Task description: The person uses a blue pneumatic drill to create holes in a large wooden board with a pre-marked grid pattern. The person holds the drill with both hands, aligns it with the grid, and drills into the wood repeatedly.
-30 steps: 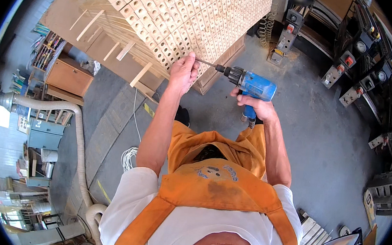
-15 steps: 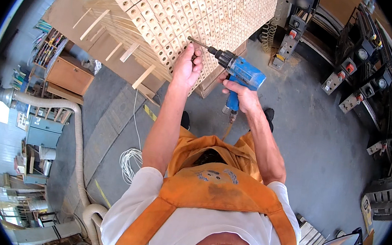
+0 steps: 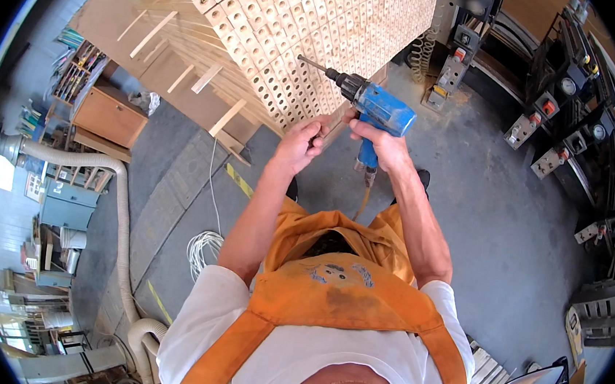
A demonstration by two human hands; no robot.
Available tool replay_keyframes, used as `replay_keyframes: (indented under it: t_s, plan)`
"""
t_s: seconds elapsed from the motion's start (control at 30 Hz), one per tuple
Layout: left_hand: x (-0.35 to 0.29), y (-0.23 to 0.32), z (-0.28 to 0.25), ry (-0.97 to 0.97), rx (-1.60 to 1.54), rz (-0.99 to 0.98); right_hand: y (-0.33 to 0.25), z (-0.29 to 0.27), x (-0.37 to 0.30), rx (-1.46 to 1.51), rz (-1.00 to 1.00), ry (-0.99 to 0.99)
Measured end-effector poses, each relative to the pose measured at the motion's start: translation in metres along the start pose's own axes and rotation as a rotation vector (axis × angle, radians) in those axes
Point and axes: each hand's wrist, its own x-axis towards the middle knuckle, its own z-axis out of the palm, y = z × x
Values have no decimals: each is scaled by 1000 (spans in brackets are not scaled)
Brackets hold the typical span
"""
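Observation:
My right hand is wrapped round the handle of a blue power drill with a black chuck and a long thin bit. An orange-brown hose or cord hangs from the foot of its handle. The bit points left and away, its tip over the face of a large stack of pale wooden blocks with rows of round holes. Whether the tip touches the wood I cannot tell. My left hand is closed below the bit, near the stack's lower edge. Something small and dark shows between its fingers, too small to name.
Wooden strips jut from the stack's left side. A coil of white cable and a ribbed hose lie on the floor at left. Machines with control boxes line the right side. A brown cabinet stands at far left.
My left hand has come down from the drill bit toward me. The drill has stayed nearly in place in my right hand, and the stack appears shifted slightly to the right.

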Motion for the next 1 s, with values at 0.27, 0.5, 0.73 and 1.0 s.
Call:
replay_keyframes:
  t_s: [0.27,0.5,0.73,1.0]
  plan:
    - [8,58,17,-22,-112,321,-4,-23,-27,-18,10,-55]
    - [6,75,22,-196,93,213,-4,-57,-39,86,152,-99]
    - [25,80,38,-52,45,219,4,-41,-33,-38,21,-68]
    - [35,86,45,-90,-172,372,-4,-1,4,78,17,-25]
